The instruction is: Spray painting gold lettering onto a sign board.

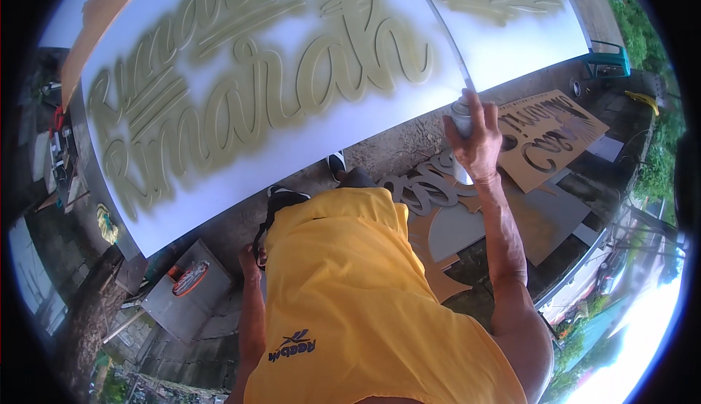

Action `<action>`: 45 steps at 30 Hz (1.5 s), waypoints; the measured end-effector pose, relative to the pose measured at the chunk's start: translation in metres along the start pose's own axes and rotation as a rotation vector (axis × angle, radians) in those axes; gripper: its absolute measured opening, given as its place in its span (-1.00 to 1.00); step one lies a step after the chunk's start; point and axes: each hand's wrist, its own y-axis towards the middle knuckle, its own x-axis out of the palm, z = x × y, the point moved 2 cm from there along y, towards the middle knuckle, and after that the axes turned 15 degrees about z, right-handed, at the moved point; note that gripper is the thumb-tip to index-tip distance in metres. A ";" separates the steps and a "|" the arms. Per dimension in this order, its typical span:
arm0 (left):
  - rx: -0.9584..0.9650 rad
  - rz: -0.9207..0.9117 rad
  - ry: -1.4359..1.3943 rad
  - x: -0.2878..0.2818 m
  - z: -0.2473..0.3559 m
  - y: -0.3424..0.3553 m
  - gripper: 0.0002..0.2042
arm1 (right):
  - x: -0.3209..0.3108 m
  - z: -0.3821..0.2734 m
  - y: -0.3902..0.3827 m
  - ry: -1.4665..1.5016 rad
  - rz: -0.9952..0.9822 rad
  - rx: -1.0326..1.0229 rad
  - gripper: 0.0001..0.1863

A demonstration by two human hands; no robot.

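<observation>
My right hand [478,141] is wrapped round a spray can [461,119], with the forefinger over its top. The can is upright at the near edge of a large white sheet [292,152]. Raised script lettering [255,90] lies on the sheet, coated in olive-gold paint with soft overspray around it. My left hand [250,259] hangs low beside my yellow shirt, its fingers curled at a dark strap-like thing [259,237]. What exactly it grips is too small to make out. A second white sheet [511,42] with painted lettering adjoins on the right.
Under the can, grey cut-out letters [420,192] and a brown stencil board [551,137] lie on the ground. A small basketball hoop [191,278] on a grey board is at lower left. A yellow-green cloth [107,223] hangs by the sheet's left edge. Tools [62,141] are farther left.
</observation>
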 end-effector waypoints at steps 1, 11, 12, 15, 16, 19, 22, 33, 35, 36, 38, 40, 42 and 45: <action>-0.138 -0.037 -0.158 -0.006 -0.011 0.008 -0.81 | 0.003 0.002 0.005 -0.007 0.017 0.000 -0.33; -0.018 0.050 0.035 0.006 0.032 -0.013 -0.79 | 0.039 0.004 0.058 -0.012 0.106 -0.066 -0.33; -0.020 0.052 0.034 0.004 0.028 -0.011 -0.79 | 0.041 0.002 0.061 -0.014 0.105 -0.065 -0.33; -0.002 0.171 0.141 0.004 0.024 -0.012 -0.76 | 0.044 0.003 0.063 -0.023 0.106 -0.061 -0.33; -0.007 0.145 0.121 0.005 0.023 -0.014 -0.77 | 0.046 0.004 0.062 -0.031 0.109 -0.055 -0.33; -0.067 0.081 -0.018 0.006 0.021 -0.023 -0.80 | 0.036 -0.001 0.045 0.008 0.102 -0.035 -0.33; -0.115 0.004 -0.160 0.012 0.021 -0.031 -0.81 | 0.026 -0.016 0.011 0.081 0.001 -0.069 -0.31; 0.208 0.055 0.188 0.013 0.025 -0.013 -0.75 | -0.011 0.000 -0.017 -0.017 0.032 0.013 -0.30; 0.379 0.000 0.322 0.010 0.029 -0.006 -0.77 | -0.010 0.011 -0.010 -0.016 0.058 0.031 -0.31; 0.384 -0.009 0.326 0.015 0.036 -0.010 -0.77 | -0.009 0.016 -0.006 -0.050 0.086 0.006 -0.32; 0.466 0.016 0.222 0.020 0.048 -0.018 -0.80 | -0.005 0.025 0.002 -0.092 0.117 -0.014 -0.33; 0.269 0.049 0.177 0.024 0.059 -0.011 -0.81 | -0.001 0.033 0.008 -0.119 0.134 -0.005 -0.33; 0.071 0.089 0.129 0.020 0.061 -0.005 -0.82 | -0.001 0.035 0.011 -0.154 0.146 0.019 -0.33; 0.023 0.131 0.256 0.010 0.059 0.001 -0.81 | -0.003 0.037 0.006 -0.148 0.114 0.004 -0.33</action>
